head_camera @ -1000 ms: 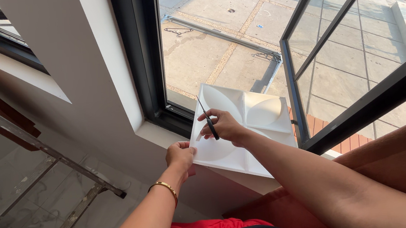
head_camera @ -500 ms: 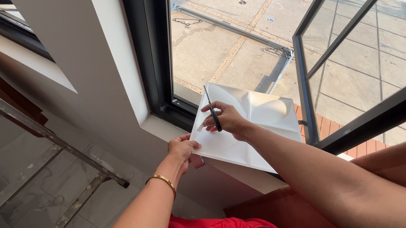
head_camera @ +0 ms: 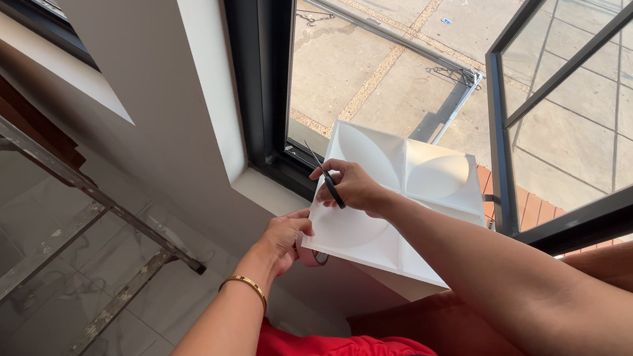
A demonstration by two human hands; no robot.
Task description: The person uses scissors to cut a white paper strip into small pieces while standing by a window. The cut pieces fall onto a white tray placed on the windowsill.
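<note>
Open window [head_camera: 367, 65] with black frame, paved ground outside far below. Metal ladder [head_camera: 63, 202] leans at left over the grey tiled floor [head_camera: 136, 311]. White window sill [head_camera: 272, 194] runs under the frame. White embossed panel [head_camera: 397, 209] lies tilted on the sill, its far edge toward the opening. Left hand [head_camera: 284, 239] pinches the panel's near-left corner, fingers closed on the edge; something small and pinkish sits just under that hand, can't tell what. Right hand [head_camera: 348, 186] rests on top of the panel, closed around black scissors [head_camera: 326, 185], blades pointing up-left along the panel's left edge. Gold bangle [head_camera: 246, 285] on left wrist.
</note>
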